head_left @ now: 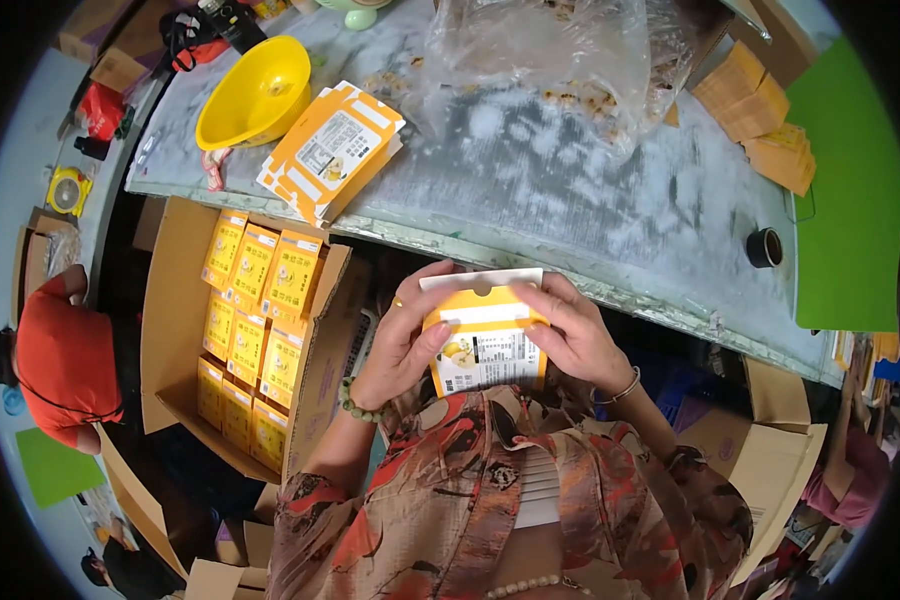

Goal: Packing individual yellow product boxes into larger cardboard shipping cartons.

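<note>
1. Closest to the camera is the person's own patterned blouse in red, brown and cream, filling the lower middle of the view, with both forearms rising out of it.
2. Held just above the blouse, in front of the bench edge, is a small yellow carton (487, 345) with a white label panel facing up and its white top flap standing open.
3. The left hand (407, 335) grips the carton's left side; its fingers (436, 340) are clamped on the carton, thumb across the front. A green bead bracelet sits on that wrist.
4. The right hand (573, 335) grips the carton's right side, fingers (536, 300) curled over the upper corner and pressed on it. A thin bangle circles that wrist.
5. To the person's left, below the bench, stands an open cardboard box (320, 375) packed with rows of matching yellow cartons (253, 335) set upright.
6. On the grey bench (570, 190), up and to the left of the hands, lies a stack of flat, unfolded yellow-and-white cartons (332, 150), touching a yellow funnel-shaped scoop (255, 92).
7. A large clear plastic bag (560, 60) holding pale round pieces lies at the bench's far middle.
8. A pile of flat orange cartons (760, 115) sits at the far right, a dark roll of tape (764, 247) nearer.
9. Another person in a red top (65, 365) is at the far left.
</note>
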`<act>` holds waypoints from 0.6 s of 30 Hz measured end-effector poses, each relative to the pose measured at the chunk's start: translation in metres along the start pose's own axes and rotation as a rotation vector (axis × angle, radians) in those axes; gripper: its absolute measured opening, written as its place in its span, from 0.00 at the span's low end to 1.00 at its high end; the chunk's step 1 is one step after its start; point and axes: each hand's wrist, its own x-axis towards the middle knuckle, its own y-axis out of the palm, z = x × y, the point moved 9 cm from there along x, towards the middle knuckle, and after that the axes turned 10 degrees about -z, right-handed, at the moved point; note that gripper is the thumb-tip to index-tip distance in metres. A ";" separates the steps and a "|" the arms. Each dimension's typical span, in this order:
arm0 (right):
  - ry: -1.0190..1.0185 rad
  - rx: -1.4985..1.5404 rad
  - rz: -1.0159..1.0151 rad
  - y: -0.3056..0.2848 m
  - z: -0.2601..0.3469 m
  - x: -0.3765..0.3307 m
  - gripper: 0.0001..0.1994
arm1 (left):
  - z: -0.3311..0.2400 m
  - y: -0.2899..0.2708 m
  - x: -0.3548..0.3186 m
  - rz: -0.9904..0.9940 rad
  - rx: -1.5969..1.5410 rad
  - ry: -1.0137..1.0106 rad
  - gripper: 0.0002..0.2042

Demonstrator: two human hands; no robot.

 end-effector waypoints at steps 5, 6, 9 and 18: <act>-0.019 0.219 -0.023 0.002 0.000 -0.006 0.15 | 0.011 0.005 -0.014 0.231 -0.036 -0.108 0.13; -0.015 0.270 -0.024 0.003 -0.001 -0.007 0.14 | 0.011 0.004 -0.015 0.225 -0.034 -0.089 0.11; -0.038 0.320 0.015 0.004 0.003 -0.005 0.17 | 0.008 0.008 -0.018 0.286 -0.036 -0.017 0.14; -0.451 0.199 -0.145 -0.021 0.055 0.040 0.45 | 0.057 -0.017 -0.035 0.084 -0.669 -0.914 0.23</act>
